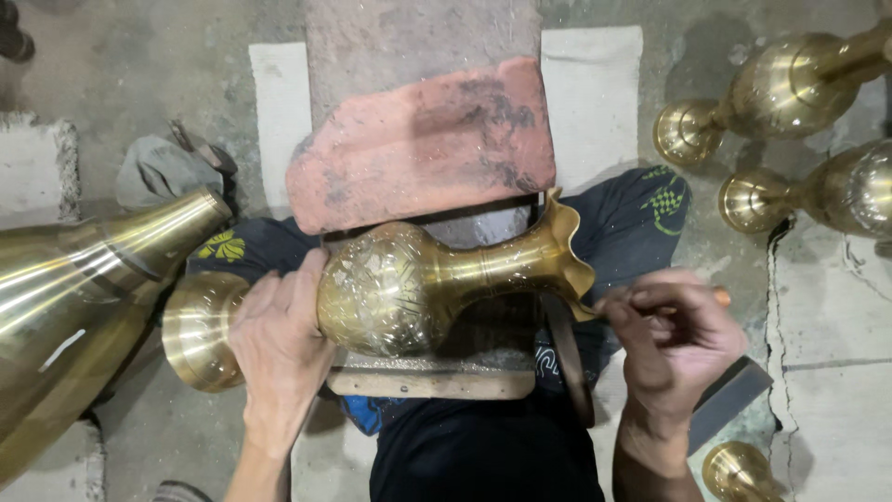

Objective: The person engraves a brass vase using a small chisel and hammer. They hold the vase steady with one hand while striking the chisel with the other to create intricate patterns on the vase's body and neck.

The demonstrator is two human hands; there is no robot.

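My left hand [279,339] comes up from the bottom edge with the wrist straight and the fingers spread, clamped over the narrow waist of a brass vase [400,284], between its round foot and its engraved belly. The palm presses down on the metal and the fingertips curl over the far side, reaching the belly.

My right hand [671,335] comes up from the lower right, wrist bent inward, fingers bunched tight around a thin tool [717,297] whose orange-brown end shows just past my knuckles. I cannot tell what the tip looks like, as my fingers hide it. The pinched fingertips sit right against the wavy rim of the vase's mouth.

The vase lies on its side across my lap, foot to the left, flared mouth to the right, so it spans the gap between my two hands. It rests on a flat wooden board [432,381] over my dark clothes [483,455]. A dark strap [567,358] runs down under the neck.

Just beyond the vase, a reddish brick [423,144] lies on a grey slab [418,33], with white cloth [595,93] to either side. A larger brass vessel [84,297] slants in from the left edge. Further off to the right, more brass vases [790,93] lie on the cracked concrete floor [827,316].
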